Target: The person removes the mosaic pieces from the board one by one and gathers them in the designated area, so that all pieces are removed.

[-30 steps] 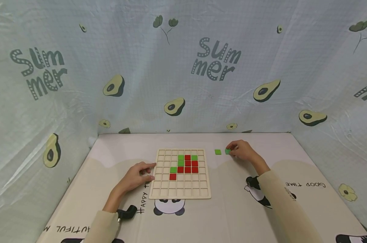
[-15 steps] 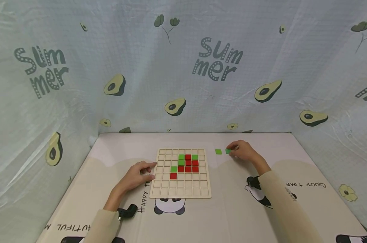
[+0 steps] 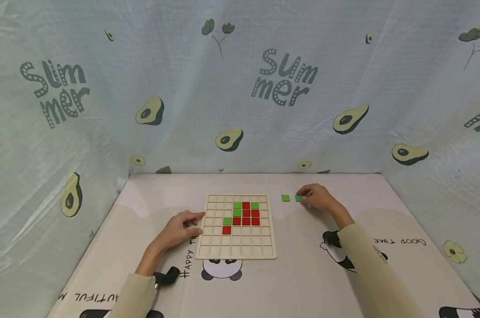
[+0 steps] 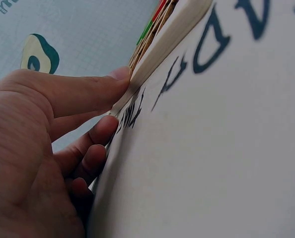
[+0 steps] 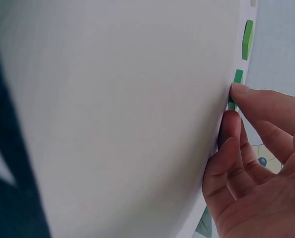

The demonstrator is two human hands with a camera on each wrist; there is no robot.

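A left hand [image 3: 179, 229] steadied against a wooden grid board [image 3: 236, 252]; beyond it, a right hand [image 3: 317, 197] pinched a dark green tile [image 3: 298, 198].
Nearest lay the printed cloth [image 3: 295, 287], with a panda print [image 3: 222, 270] showing at the board's near edge. The left hand was relaxed and grasped nothing, its thumb and index finger touching the board's left edge. Inside the grid sat a lone red tile [image 3: 226, 230]; behind it, row by row, came one green and three red, one green and two red, then green, red, green. Past the board's far right corner, a lighter green tile [image 3: 285, 198] lay flat, just beside the dark one, which the right thumb and finger gripped at the table. An avocado-printed curtain [image 3: 176, 150] stood behind everything.
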